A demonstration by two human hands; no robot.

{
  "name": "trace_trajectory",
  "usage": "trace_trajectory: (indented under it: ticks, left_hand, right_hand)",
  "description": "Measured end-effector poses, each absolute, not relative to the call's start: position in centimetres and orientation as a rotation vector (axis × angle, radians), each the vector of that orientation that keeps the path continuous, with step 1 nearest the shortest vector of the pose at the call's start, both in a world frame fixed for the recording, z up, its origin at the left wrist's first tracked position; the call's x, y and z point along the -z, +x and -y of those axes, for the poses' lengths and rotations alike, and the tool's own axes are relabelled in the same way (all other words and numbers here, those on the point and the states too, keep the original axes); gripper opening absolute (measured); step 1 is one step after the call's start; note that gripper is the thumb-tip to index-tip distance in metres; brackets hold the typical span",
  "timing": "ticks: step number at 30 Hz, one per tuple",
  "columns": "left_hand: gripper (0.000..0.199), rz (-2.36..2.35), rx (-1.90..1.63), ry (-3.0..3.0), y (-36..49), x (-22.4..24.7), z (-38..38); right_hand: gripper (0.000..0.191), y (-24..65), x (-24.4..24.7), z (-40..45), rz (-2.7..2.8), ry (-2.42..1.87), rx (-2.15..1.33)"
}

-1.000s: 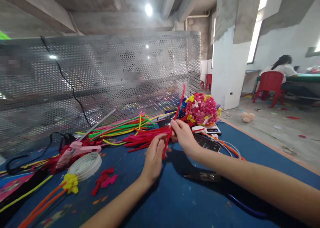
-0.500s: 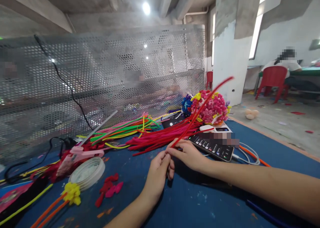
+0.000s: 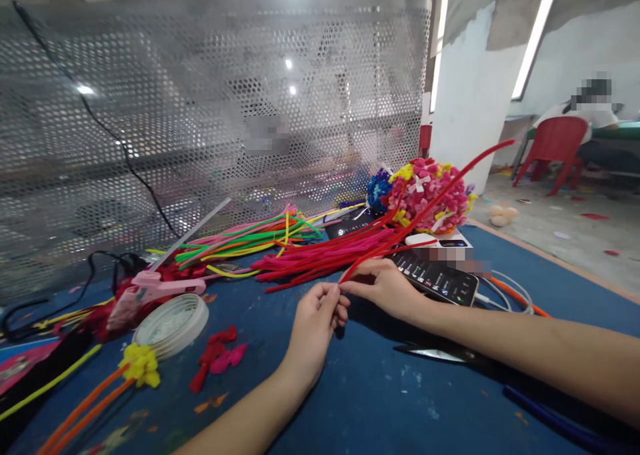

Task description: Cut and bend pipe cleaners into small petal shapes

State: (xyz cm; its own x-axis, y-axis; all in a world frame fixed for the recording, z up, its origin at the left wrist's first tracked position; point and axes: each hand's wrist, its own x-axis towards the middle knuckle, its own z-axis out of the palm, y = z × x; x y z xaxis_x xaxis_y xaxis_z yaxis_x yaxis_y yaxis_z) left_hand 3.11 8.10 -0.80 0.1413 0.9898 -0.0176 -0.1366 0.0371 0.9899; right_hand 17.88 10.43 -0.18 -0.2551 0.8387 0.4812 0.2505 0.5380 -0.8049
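Observation:
A long red pipe cleaner slants up to the right from my fingertips, its far end free in the air. My right hand pinches it near its lower end between thumb and forefinger. Against those fingertips, my left hand is closed with curled fingers, thumb pressed on the same end; the very tip is hidden. Just behind my hands lies a bundle of red and pink pipe cleaners. Small bent red and pink pieces rest left of my left hand. Scissors lie partly under my right forearm.
At left are a pink glue gun, a round whitish lid-like ring and a yellow pipe-cleaner flower. A phone with a cable and a bouquet stand at right. Behind rises a perforated metal panel. A person sits farther off.
The view has tilted down and turned slightly. The red pipe cleaner now leans lower to the right, and my right hand has shifted slightly rightward. The scissors have come into view.

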Motion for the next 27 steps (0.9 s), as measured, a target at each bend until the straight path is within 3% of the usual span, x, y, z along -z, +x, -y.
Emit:
trace_trajectory:
  ticks: [15, 27]
  left_hand:
    - [0.019, -1.011, -1.215, 1.021, 3.5, 0.2, -7.7]
    - [0.027, -0.993, -1.186, 1.189, 3.5, -0.1, -6.8]
  right_hand:
    - [0.007, 18.4, -0.3, -10.6, 1.868, -0.909, -0.832]
    - [0.01, 18.8, -0.1, -10.4, 1.772, -1.005, -0.564]
